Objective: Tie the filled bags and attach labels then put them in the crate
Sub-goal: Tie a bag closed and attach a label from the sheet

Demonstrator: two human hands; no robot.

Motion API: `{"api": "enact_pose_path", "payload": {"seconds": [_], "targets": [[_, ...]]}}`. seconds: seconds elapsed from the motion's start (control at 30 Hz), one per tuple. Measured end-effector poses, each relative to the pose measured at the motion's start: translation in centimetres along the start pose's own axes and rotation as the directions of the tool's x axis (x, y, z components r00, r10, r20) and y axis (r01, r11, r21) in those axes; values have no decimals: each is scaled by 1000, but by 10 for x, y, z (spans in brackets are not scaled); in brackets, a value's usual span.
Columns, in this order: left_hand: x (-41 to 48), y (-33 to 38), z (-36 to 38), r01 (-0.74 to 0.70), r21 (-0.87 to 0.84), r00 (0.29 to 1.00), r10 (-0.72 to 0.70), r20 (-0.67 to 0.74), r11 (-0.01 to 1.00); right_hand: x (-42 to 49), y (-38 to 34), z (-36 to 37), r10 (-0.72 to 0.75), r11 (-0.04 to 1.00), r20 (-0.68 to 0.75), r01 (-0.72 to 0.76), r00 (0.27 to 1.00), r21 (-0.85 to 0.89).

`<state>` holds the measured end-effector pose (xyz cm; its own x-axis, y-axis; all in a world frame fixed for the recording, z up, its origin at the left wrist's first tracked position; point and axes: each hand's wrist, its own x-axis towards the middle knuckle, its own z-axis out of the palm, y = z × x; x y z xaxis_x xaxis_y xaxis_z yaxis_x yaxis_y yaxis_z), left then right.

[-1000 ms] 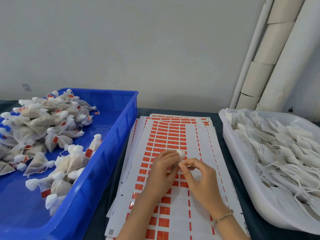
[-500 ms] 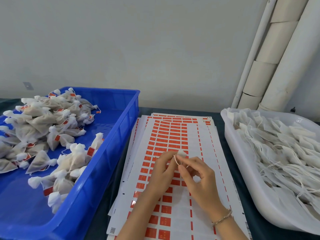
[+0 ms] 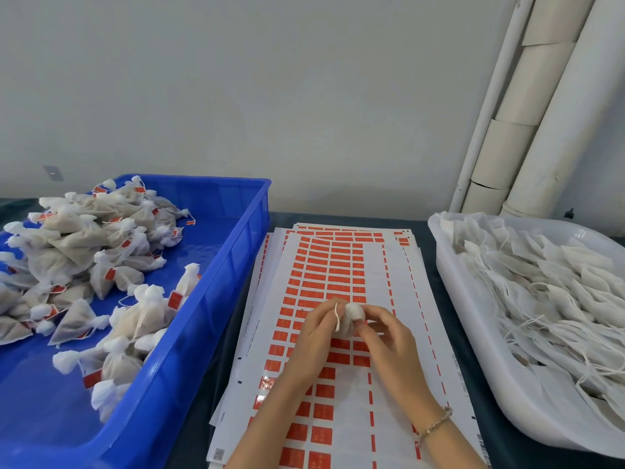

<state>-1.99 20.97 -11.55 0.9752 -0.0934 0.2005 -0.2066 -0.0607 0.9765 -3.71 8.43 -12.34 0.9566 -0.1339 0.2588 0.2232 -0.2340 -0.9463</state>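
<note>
More of bag (image 3: 352, 315) shows up top; string (image 3: 337, 316) — looped earlier — now dangles over left hand (image 3: 316, 336).

blue crate (image 3: 216, 299), red-and-white label sheets (image 3: 338, 265), white tub (image 3: 473, 333)

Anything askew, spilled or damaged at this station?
Nothing spilled or damaged. The stacked label sheets are fanned slightly out of square, and one tied bag leans against the inner wall of the blue crate. The left hand and right hand pinch a small bag over the sheets.
</note>
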Motion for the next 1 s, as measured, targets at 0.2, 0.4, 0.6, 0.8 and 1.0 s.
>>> {"api": "enact_pose_path", "payload": {"seconds": [0.2,0.4,0.6,0.8,1.0], "targets": [[4,-3,1,25,13,999,-25,27,1000,1,-2,-4,8,998,-67,-4,998,63],[8,-6,-4,134,-2,991,-134,2,991,2,1,-5,41,998,-127,-33,991,61],[8,-5,-4,301,-89,950,-307,-62,950,0,-2,-4,-97,995,-143,95,985,-22],[9,-3,-4,288,-81,954,-294,-63,954,-3,-2,0,-261,954,-131,235,957,-185],[7,-3,-1,236,-94,972,-235,15,967,-4,2,-2,-313,910,-156,249,937,-332]]}}
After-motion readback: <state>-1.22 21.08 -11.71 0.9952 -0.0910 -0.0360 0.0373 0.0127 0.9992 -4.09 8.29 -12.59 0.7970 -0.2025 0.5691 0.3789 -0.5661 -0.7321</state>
